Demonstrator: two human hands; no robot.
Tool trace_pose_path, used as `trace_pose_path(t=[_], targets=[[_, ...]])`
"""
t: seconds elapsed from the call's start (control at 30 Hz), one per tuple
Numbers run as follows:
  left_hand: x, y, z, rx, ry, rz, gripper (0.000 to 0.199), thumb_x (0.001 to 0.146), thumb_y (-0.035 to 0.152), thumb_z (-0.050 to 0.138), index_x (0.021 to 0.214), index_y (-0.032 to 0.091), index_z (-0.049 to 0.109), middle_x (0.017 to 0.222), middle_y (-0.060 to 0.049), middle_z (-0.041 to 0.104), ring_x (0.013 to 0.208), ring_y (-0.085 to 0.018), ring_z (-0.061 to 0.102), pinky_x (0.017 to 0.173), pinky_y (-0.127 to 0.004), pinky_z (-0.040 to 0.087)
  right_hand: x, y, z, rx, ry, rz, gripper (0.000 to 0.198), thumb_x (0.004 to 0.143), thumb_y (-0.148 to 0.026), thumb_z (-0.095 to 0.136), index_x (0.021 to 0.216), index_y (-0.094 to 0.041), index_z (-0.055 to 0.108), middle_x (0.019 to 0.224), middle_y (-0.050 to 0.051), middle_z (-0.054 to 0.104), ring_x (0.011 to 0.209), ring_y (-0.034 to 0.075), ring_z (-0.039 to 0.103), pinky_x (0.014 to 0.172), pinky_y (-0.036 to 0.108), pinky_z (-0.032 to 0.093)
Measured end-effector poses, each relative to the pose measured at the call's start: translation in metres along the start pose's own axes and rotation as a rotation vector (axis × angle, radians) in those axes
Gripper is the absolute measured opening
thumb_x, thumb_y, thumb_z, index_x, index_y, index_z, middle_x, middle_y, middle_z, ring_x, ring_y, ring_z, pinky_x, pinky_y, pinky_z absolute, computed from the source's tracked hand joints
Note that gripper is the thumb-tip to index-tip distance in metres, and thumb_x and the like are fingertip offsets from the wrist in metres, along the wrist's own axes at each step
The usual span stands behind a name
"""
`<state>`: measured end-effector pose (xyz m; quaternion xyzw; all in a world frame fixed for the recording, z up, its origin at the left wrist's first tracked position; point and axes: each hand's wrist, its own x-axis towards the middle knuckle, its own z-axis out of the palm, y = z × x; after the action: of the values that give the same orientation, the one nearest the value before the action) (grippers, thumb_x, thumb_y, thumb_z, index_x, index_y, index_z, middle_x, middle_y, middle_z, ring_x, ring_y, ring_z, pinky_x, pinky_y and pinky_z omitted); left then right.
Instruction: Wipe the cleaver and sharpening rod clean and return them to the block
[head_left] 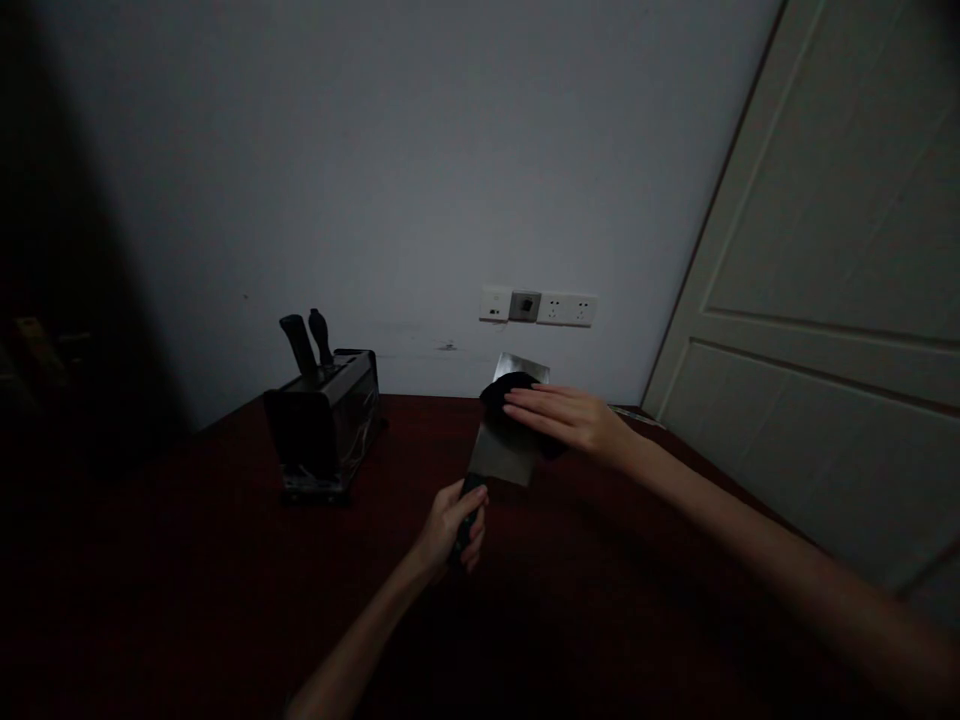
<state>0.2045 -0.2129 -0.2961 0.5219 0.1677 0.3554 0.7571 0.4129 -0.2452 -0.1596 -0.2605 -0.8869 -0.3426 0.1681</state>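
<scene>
My left hand (455, 525) is wrapped round the dark handle of a cleaver (504, 458). Its broad metal blade points up and away from me, above the table. With fingers together, my right hand (574, 418) presses a black cloth (516, 390) against the face of the blade. The cloth and fingers cover the middle of the blade, while its far end and the part near the handle show. My right thumb is hidden.
A knife block (321, 425) with two dark handles sticking up stands at the left on the dark red table (420, 440). Behind are a pale wall with a row of sockets (538, 307) and, at the right, a white panelled door (825, 300).
</scene>
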Motion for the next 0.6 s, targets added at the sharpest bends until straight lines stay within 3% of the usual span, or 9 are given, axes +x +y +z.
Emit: trace_pose_path(t=[0.13,0.23,0.4,0.6], targets=[[-0.001,0.003,0.001,-0.027,0.018,0.020,0.028,0.077,0.043,0.053,0.076,0.017,0.044,0.042,0.009,0.039,0.024,-0.004,0.027,0.024,-0.018,0.032,-0.046,0.004,0.005,0.051,0.233,0.354,0.061,0.083,-0.011,0.045,0.138,-0.025,0.024,0.125,0.010,0.053,0.111,0.021,0.053,0.089,0.039,0.048],[0.000,0.005,0.001,-0.045,0.029,0.039,0.028,0.077,0.043,0.053,0.076,0.017,0.043,0.043,0.009,0.040,0.024,-0.005,0.029,0.024,-0.018,0.033,-0.081,-0.004,0.023,0.046,0.261,0.573,0.062,0.079,-0.010,0.045,0.137,-0.024,0.028,0.123,0.010,0.055,0.104,0.023,0.058,0.085,0.040,0.050],[0.003,0.009,0.001,-0.040,0.081,0.079,0.029,0.076,0.044,0.054,0.076,0.018,0.042,0.046,0.008,0.042,0.027,-0.006,0.036,0.027,-0.020,0.037,-0.113,-0.036,0.060,0.055,0.002,0.628,0.067,0.071,-0.006,0.044,0.135,-0.018,0.032,0.123,0.013,0.054,0.110,0.024,0.053,0.090,0.043,0.047],[0.002,0.022,-0.003,0.022,0.149,0.117,0.028,0.076,0.042,0.055,0.075,0.017,0.041,0.049,0.008,0.045,0.031,-0.009,0.043,0.032,-0.025,0.043,-0.116,-0.079,0.097,0.191,-0.291,0.607,0.069,0.064,-0.002,0.046,0.131,-0.014,0.039,0.127,0.014,0.051,0.115,0.024,0.049,0.098,0.043,0.039]])
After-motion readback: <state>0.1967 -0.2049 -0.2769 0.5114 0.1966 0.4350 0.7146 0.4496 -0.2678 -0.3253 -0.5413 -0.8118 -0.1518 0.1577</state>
